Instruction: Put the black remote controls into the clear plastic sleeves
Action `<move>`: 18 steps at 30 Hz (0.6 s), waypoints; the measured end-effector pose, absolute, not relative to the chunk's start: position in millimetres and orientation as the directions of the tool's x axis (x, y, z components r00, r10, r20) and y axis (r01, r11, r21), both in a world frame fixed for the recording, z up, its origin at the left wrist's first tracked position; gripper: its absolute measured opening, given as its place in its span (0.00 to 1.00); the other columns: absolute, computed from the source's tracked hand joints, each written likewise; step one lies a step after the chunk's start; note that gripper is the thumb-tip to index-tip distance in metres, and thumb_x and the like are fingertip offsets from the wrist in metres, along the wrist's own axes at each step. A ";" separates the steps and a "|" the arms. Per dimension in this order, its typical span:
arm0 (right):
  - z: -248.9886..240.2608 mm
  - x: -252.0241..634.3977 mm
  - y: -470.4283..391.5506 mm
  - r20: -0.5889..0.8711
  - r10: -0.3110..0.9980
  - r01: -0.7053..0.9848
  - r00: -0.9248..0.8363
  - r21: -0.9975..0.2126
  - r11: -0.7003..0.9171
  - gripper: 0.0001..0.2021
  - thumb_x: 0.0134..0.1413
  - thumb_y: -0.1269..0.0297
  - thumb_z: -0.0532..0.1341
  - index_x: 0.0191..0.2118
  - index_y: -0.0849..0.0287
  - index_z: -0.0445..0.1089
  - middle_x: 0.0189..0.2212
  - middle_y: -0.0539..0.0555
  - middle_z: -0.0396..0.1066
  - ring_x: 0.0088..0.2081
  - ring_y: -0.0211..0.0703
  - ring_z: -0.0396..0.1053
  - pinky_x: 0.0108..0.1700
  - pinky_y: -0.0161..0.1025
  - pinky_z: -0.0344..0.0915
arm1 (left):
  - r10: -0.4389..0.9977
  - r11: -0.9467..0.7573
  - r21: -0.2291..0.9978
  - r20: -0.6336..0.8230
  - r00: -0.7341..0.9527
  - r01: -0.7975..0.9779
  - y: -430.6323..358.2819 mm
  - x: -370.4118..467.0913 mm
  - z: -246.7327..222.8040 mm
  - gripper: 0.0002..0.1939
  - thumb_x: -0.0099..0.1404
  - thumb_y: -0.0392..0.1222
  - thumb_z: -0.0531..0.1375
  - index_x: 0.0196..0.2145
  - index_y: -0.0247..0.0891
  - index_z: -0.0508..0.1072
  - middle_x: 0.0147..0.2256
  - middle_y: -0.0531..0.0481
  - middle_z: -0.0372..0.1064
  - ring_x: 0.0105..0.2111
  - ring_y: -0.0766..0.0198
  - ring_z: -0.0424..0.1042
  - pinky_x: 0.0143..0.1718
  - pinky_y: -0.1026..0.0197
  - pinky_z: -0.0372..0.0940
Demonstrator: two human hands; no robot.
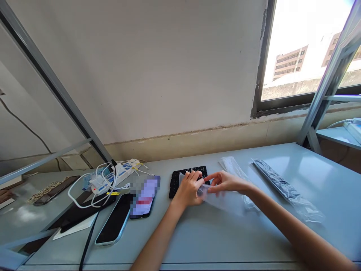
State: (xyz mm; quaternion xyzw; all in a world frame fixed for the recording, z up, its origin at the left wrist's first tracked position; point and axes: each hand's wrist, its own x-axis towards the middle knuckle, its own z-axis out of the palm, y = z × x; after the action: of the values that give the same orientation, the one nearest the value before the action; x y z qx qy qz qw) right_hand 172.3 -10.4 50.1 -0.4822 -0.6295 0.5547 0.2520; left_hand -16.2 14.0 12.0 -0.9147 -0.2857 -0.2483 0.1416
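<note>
Near the middle of the grey table, my left hand is closed on a clear plastic bag, over the lower right part of a black keyboard. My right hand comes from the right, with thumb and forefinger pinching the bag close to my left fingers. The bag is blurred and spreads below both hands. Part of the keyboard is hidden behind my left hand. Whether anything lies inside the bag is too blurred to tell.
Two phones lie left of my hands, near a power strip with tangled white cables. Right of them are another clear bag and a wrapped dark long item. Metal posts frame the table.
</note>
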 end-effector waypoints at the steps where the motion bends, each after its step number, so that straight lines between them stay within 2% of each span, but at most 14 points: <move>1: 50.0 172.8 -10.6 -0.210 0.883 0.319 -0.419 -0.945 -0.074 0.26 0.35 0.57 0.69 0.44 0.60 0.73 0.20 0.46 0.70 0.22 0.33 0.66 0.25 0.31 0.61 | 0.471 -0.779 -0.110 0.548 0.691 0.618 15.3 -17.6 12.1 0.10 0.54 0.40 0.58 0.36 0.40 0.72 0.40 0.44 0.69 0.40 0.55 0.67 0.41 0.56 0.61; 3: 51.9 176.1 -10.2 -0.202 0.882 0.298 -0.427 -0.952 -0.074 0.28 0.35 0.57 0.69 0.47 0.61 0.71 0.21 0.47 0.72 0.22 0.34 0.67 0.24 0.31 0.62 | 0.527 -0.712 -0.080 0.595 0.607 0.697 18.4 -21.9 13.9 0.12 0.56 0.39 0.56 0.40 0.41 0.72 0.43 0.44 0.69 0.44 0.54 0.66 0.44 0.55 0.61; 5: 56.5 182.2 -8.9 -0.181 0.896 0.300 -0.406 -0.952 -0.056 0.26 0.39 0.58 0.67 0.47 0.61 0.71 0.25 0.49 0.74 0.23 0.35 0.69 0.24 0.32 0.63 | 0.580 -0.619 -0.022 0.662 0.476 0.785 22.1 -26.6 16.7 0.16 0.59 0.38 0.54 0.45 0.41 0.70 0.46 0.43 0.68 0.48 0.53 0.65 0.47 0.54 0.60; 9: 67.1 198.3 -5.0 -0.086 0.989 0.449 -0.120 -0.893 -0.024 0.21 0.53 0.64 0.57 0.53 0.58 0.65 0.36 0.55 0.75 0.26 0.35 0.71 0.24 0.32 0.67 | 0.616 -0.467 0.107 0.751 0.236 0.878 29.3 -33.6 19.3 0.19 0.60 0.37 0.53 0.50 0.40 0.67 0.48 0.41 0.66 0.50 0.52 0.64 0.49 0.52 0.59; 12: 68.3 210.0 -1.4 -0.040 0.997 0.569 0.070 -0.819 -0.072 0.25 0.55 0.70 0.51 0.59 0.53 0.55 0.46 0.56 0.71 0.28 0.34 0.73 0.26 0.31 0.68 | 0.642 -0.359 0.184 0.760 0.099 0.915 32.2 -36.4 16.9 0.17 0.59 0.38 0.54 0.47 0.39 0.69 0.47 0.39 0.66 0.49 0.50 0.66 0.49 0.48 0.60; 14: 65.4 216.6 0.9 -0.055 0.989 0.649 0.140 -0.749 -0.134 0.28 0.52 0.74 0.51 0.60 0.54 0.53 0.44 0.56 0.72 0.28 0.36 0.73 0.26 0.33 0.68 | 0.669 -0.245 0.234 0.743 -0.010 0.941 32.7 -38.2 14.2 0.17 0.58 0.39 0.54 0.46 0.36 0.69 0.47 0.35 0.66 0.49 0.46 0.65 0.50 0.43 0.59; 18: 58.7 222.9 2.6 -0.056 0.963 0.817 0.265 -0.518 -0.255 0.22 0.47 0.73 0.53 0.51 0.56 0.64 0.33 0.56 0.74 0.33 0.48 0.74 0.33 0.42 0.67 | 0.768 0.022 0.327 0.600 -0.225 0.945 33.0 -47.3 11.4 0.22 0.59 0.45 0.54 0.49 0.32 0.68 0.51 0.28 0.63 0.54 0.37 0.59 0.49 0.30 0.53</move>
State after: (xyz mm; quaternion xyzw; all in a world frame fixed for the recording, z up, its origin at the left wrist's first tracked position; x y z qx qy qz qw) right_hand 222.9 2.6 58.7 -0.7703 -0.5774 0.1846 0.1978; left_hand -47.3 33.0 11.4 -0.6091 -0.7030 -0.3439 0.1287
